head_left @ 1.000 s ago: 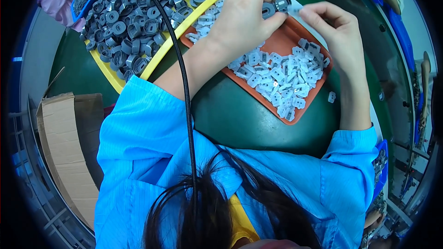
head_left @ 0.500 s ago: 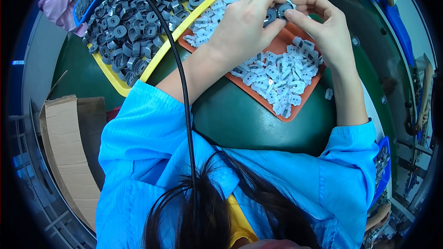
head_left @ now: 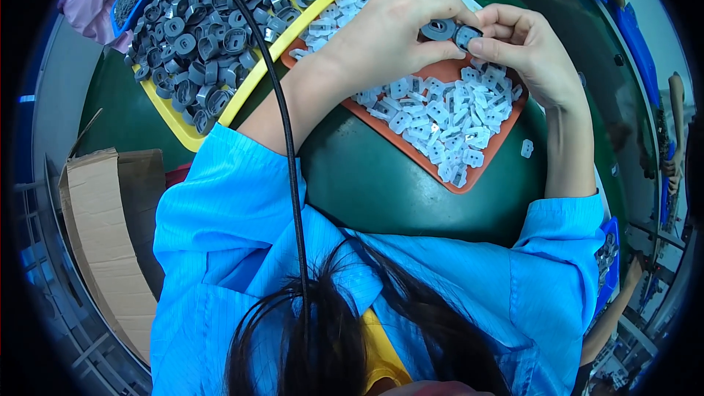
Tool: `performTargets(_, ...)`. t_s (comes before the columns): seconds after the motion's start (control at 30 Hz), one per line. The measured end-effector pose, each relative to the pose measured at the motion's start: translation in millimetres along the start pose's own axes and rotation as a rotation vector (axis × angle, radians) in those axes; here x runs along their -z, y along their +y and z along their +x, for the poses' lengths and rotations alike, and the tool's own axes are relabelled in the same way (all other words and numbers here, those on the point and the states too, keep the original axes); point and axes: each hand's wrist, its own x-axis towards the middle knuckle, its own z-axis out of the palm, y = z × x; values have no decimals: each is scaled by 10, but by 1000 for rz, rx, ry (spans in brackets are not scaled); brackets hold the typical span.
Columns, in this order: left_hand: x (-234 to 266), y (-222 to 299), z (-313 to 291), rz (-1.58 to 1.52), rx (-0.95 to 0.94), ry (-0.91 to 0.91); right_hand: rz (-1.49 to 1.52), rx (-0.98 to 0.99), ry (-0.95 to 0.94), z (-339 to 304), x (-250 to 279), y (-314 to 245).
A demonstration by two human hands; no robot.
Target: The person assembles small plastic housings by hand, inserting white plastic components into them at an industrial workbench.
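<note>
Above the orange tray [head_left: 411,141], my two hands meet around small round grey plastic parts. My left hand [head_left: 389,37] is closed, with one grey oval part [head_left: 438,29] showing between its thumb and fingers. Thumb and fingertips of my right hand [head_left: 529,48] pinch a second grey part [head_left: 466,37], which sits against my left fingertips. Whether the two parts touch each other is hard to tell. Below the hands, many small white plastic pieces [head_left: 455,117] with slots lie heaped in the tray.
A yellow tray [head_left: 233,103] piled with grey parts [head_left: 213,37] stands at the left, a blue bin [head_left: 123,18] beyond it. One white piece [head_left: 527,148] lies on the green table [head_left: 367,198]. A black cable [head_left: 282,103] crosses the view. An open cardboard box [head_left: 110,235] is at left.
Both hands have shifted slightly right and nearer, still closed on the grey parts. The part in my right hand has turned and now shows more of its open side.
</note>
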Motion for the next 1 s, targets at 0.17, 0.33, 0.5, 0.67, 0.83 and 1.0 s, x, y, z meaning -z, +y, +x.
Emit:
performTargets(0.17,38,59,22,-11,89,-49,-188,144,81,-14,-117,-21)
performTargets(0.33,61,54,49,-501,417,-61,-68,321,288,35,-260,70)
performTargets(0.5,-66,-99,-29,-1521,678,248,-428,721,407,3,-347,50)
performTargets(0.67,-25,-87,17,-1278,788,136,-655,573,489,-84,-331,-45)
performTargets(0.83,-33,28,21,-1374,795,216,65,244,240,-45,-382,-215)
performTargets(1.0,-9,-64,61,-1182,724,345,25,208,381,163,510,382)
